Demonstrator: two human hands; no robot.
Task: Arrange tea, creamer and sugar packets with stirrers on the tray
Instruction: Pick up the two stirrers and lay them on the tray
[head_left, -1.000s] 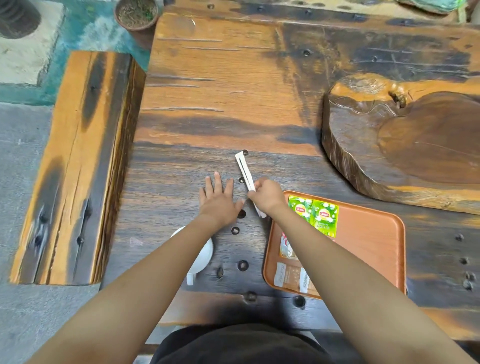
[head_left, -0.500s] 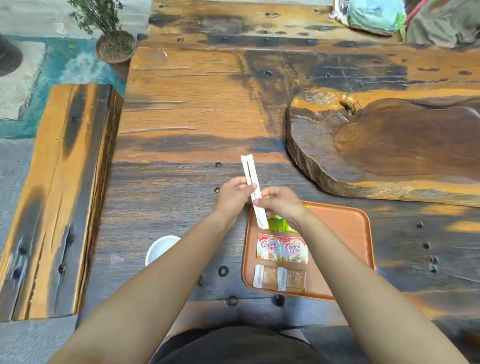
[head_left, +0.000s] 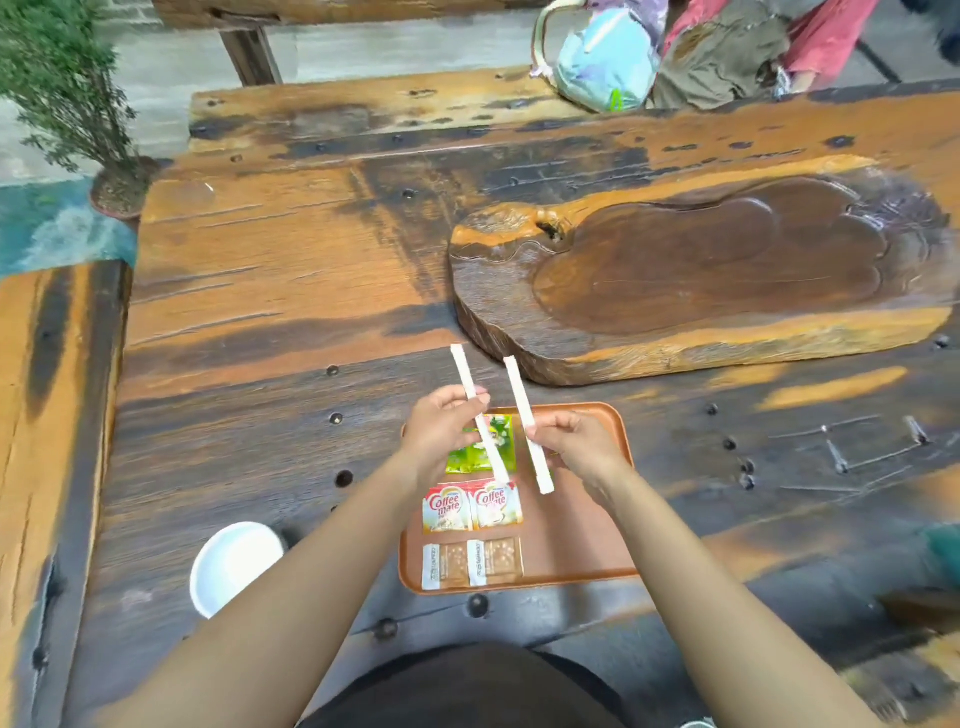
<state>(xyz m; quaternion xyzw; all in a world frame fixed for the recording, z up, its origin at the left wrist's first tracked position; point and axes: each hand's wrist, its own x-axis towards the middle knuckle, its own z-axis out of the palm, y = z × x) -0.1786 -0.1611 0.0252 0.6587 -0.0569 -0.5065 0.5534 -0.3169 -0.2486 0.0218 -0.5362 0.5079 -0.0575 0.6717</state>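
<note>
A white cup (head_left: 234, 566) stands on the counter (head_left: 249, 441), left of both hands. The left hand (head_left: 441, 431) pinches one paper-wrapped stirrer (head_left: 475, 410); the right hand (head_left: 576, 447) pinches another stirrer (head_left: 527, 423), the two apart and tilted alike. Beneath the fingers, the orange tray (head_left: 582, 525) holds green tea packets (head_left: 480, 447), creamer packets (head_left: 470, 506) and sugar packets (head_left: 470, 564).

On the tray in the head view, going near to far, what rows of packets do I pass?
On the tray: sugar packets → Coffee mate creamer packets → green tea packets, partly under the stirrer held by the left hand.
</note>
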